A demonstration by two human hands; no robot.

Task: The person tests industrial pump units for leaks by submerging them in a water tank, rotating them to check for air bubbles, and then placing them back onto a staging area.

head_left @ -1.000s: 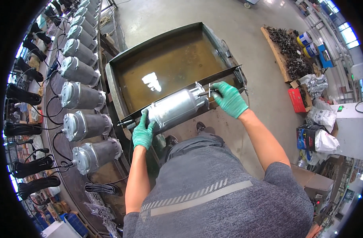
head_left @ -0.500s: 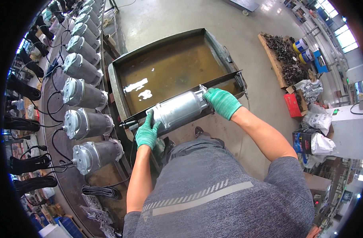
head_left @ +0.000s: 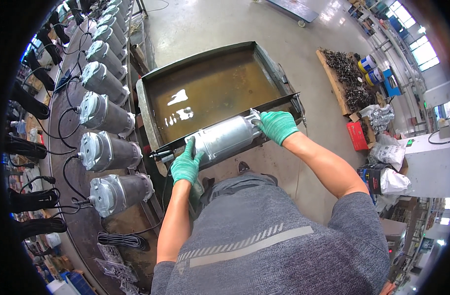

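Observation:
A silver cylindrical motor housing (head_left: 227, 136) lies tilted across the near side of a metal tank, its right end higher in the picture. My left hand (head_left: 186, 166), in a green glove, grips the left end with thumb and finger spread over the casing. At the other end my right hand (head_left: 277, 127), gloved alike, closes around the narrower fitting; its fingertips are partly hidden. A dark bar (head_left: 185, 139) runs just behind the housing. Murky brownish liquid (head_left: 215, 91) fills the tank, whose rim (head_left: 200, 58) surrounds it.
On my left a long bench (head_left: 70, 196) carries a row of similar motors (head_left: 119, 194) with black cables. A coiled cable (head_left: 122, 240) lies near its close end. To the right are a pallet of dark metal parts (head_left: 340, 73), a red box (head_left: 356, 136) and plastic bags (head_left: 388, 153).
The housing and both hands sit slightly lower in the picture, as does the tank. Light patches on the liquid have changed shape. Both hands keep their hold.

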